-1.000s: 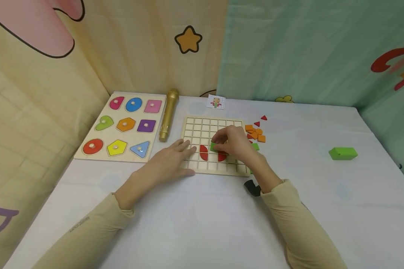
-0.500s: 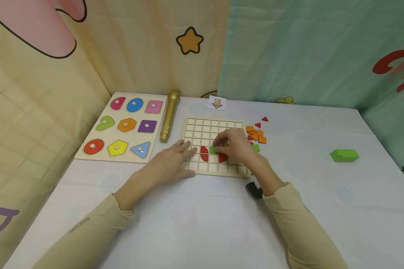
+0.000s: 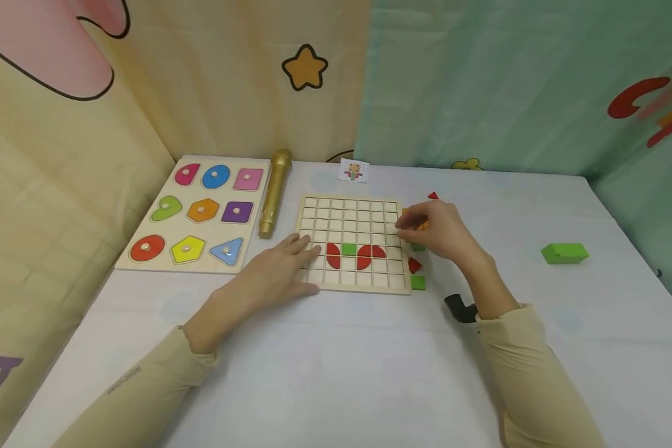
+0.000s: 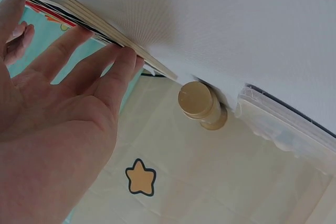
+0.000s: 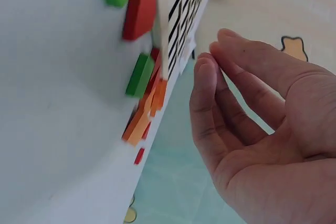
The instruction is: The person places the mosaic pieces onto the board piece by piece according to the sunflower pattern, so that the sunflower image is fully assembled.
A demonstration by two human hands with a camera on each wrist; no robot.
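A wooden grid board (image 3: 364,290) lies at the table's middle. In its cells sit a green square (image 3: 349,249) and several red curved-edge pieces (image 3: 364,257). My left hand (image 3: 277,267) rests with fingers spread on the board's left edge; the left wrist view shows its fingertips touching that edge. Over the board's right edge hovers my right hand (image 3: 439,231), fingers bent, thumb near the fingertips, nothing between them. Below it, orange pieces (image 5: 137,124) and a green piece (image 5: 140,75) lie beside the board, partly hidden in the head view. Nearer me are a red piece (image 3: 414,266) and another green square (image 3: 418,283).
A knobbed shape puzzle (image 3: 241,247) lies at the left, with a gold microphone (image 3: 275,193) beside it. Behind the grid board is a small pattern card (image 3: 353,170). A green block (image 3: 564,253) stands at the right. A black curved object (image 3: 458,308) shows by the right cuff.
My right hand has let go of the green square, which now lies in a cell, and moved right to the loose pieces. My left hand has stayed on the board's edge.
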